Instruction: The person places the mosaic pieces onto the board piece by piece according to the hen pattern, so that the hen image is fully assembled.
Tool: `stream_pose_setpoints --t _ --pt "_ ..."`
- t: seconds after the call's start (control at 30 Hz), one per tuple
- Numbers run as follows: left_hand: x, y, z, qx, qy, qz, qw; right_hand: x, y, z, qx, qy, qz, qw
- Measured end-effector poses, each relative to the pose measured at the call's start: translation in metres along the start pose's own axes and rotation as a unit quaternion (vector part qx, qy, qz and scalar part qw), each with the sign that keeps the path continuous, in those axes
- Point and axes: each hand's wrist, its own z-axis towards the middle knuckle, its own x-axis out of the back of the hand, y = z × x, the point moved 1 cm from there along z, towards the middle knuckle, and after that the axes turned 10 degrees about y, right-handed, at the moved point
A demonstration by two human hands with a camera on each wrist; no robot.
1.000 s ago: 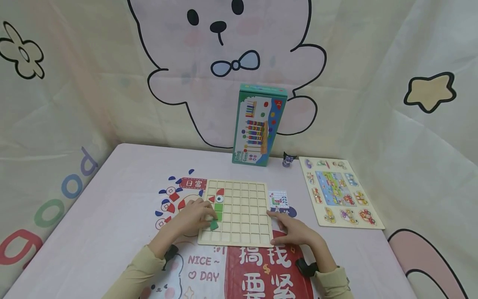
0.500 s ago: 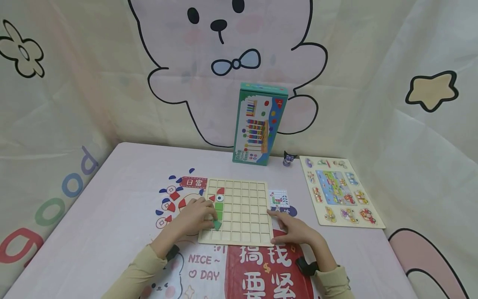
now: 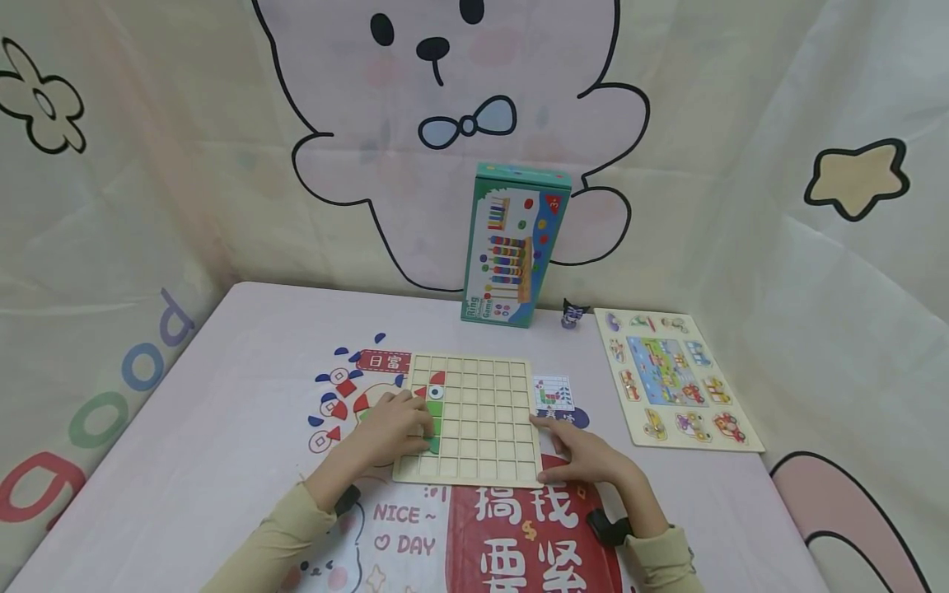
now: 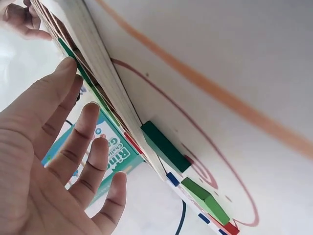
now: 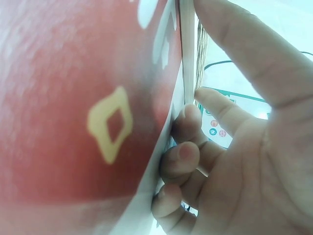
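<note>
A wooden grid board (image 3: 485, 428) lies flat on the table. Down its left side sit a red piece (image 3: 437, 378), a white piece with an eye (image 3: 436, 393) and light green squares (image 3: 435, 408). My left hand (image 3: 390, 428) touches a darker green piece (image 3: 434, 445) lower in that column, thumb tip right at it and the other fingers loosely spread. Against the board's right edge rest the thumb and index finger of my right hand (image 3: 586, 455); its other fingers bend in by the table. Beside the board, a loose dark green block (image 4: 165, 148) lies near a light green one (image 4: 205, 199).
Several red and blue pieces (image 3: 343, 385) are scattered left of the board. A pattern card (image 3: 553, 394) is at its right. Further back stand a toy box (image 3: 511, 247) and a small figurine (image 3: 572, 315). A picture puzzle board (image 3: 671, 428) lies far right.
The darker green piece has shifted right and turned from askew to square in its column, with my left hand moving slightly along. My right hand has stayed at the board's edge.
</note>
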Motion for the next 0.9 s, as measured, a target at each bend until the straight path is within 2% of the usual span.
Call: stream_pose_setpoints --t 0.23,0.4,0.9 --pt "0.005 -0.007 -0.004 0.033 0.01 -0.019 0.9992 0.0 -0.001 -0.001 -0.004 0.003 -0.001 1.0" --pt "0.011 -0.017 -0.009 0.059 0.023 -0.008 0.998 0.0 -0.001 -0.001 -0.005 0.005 -0.002 1.0" --pt "0.027 -0.047 -0.019 0.113 0.028 -0.002 0.9932 0.001 -0.002 -0.002 -0.015 0.003 0.002 1.0"
